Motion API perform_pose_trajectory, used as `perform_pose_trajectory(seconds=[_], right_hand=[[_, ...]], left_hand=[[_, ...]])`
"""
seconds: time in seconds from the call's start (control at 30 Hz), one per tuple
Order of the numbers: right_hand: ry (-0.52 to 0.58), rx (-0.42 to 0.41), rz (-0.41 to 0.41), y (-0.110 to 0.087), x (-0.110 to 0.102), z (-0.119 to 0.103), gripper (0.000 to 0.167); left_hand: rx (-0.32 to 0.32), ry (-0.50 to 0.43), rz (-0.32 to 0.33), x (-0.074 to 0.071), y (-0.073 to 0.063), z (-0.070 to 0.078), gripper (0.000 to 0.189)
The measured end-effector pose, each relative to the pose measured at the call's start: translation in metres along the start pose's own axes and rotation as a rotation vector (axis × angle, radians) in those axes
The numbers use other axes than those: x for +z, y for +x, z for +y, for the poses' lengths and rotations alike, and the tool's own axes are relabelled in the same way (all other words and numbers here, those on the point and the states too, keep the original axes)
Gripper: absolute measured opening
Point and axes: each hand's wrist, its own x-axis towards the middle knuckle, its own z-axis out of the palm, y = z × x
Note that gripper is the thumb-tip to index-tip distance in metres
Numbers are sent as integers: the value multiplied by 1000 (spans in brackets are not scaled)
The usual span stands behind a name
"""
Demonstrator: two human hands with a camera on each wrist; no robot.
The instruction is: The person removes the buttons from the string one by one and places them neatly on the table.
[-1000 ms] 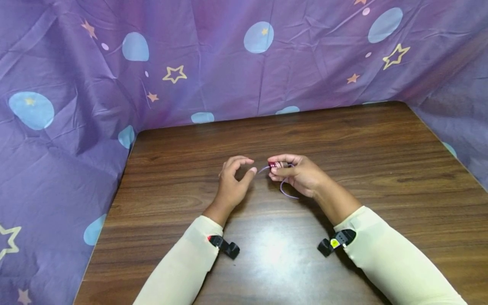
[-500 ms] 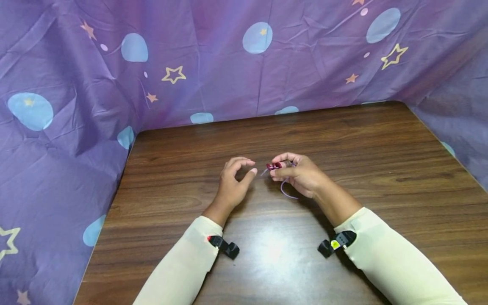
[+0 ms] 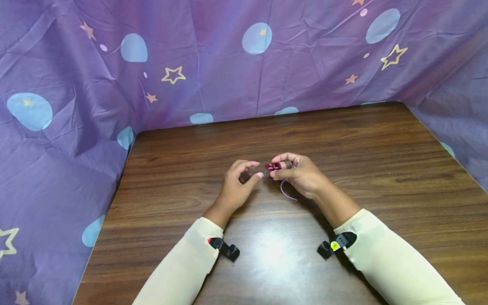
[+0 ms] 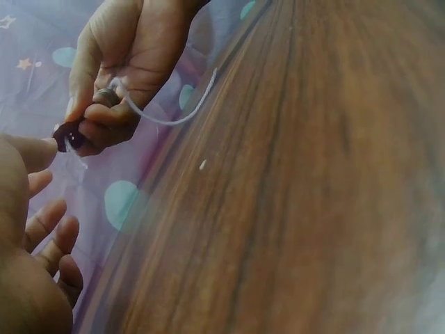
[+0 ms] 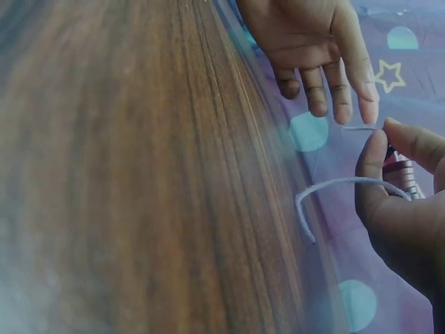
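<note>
My right hand (image 3: 301,176) pinches a short stack of buttons (image 3: 284,164) between thumb and fingers. The buttons are dark red at the left end, pinkish and brown farther along. A light purple string (image 5: 348,181) runs through the stack and hangs out behind in a curved tail. Its short other end shows beside the front dark red button (image 4: 68,136), which has small holes. My left hand (image 3: 234,184) is just left of the stack, thumb and forefinger apart. In the left wrist view a fingertip comes up to the front button; whether it touches is unclear.
Under both hands lies a brown wood-grain table (image 3: 171,203). A purple curtain (image 3: 213,51) with stars and blue spots hangs along its back and sides. Black wrist cameras (image 3: 225,248) are strapped over the pale sleeves (image 3: 183,262).
My left hand has moved slightly right, closer to the buttons. The front red button has tilted and the right fingers have shifted on the stack, while the right arm stays nearly in place.
</note>
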Motion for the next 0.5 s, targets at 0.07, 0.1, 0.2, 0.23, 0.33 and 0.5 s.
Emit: perform_pose_trajectory(seconds=[0.07,0.1,0.2,0.23,0.33,0.5], right_hand=[[-7,1,2,1,0,1,38],[-11,1,2,1,0,1,38],[-30,2,8,1,1,1,38],[-41,0,10,1,2,1,38],[-79,-10,16,-1,4,0,36],[-140,-35,23,-1,7,0,34]], left_hand=[[-2,-11,-1,1,-1,1,30],[-5,-14,-3,1,-1,1,31],[-14,-12,-11,0,-2,2,32],[-18,-9,-14,0,-2,2,32],[-29,-5,-28,0,-2,3,34],[-25,-29,-45,1,-1,3,36]])
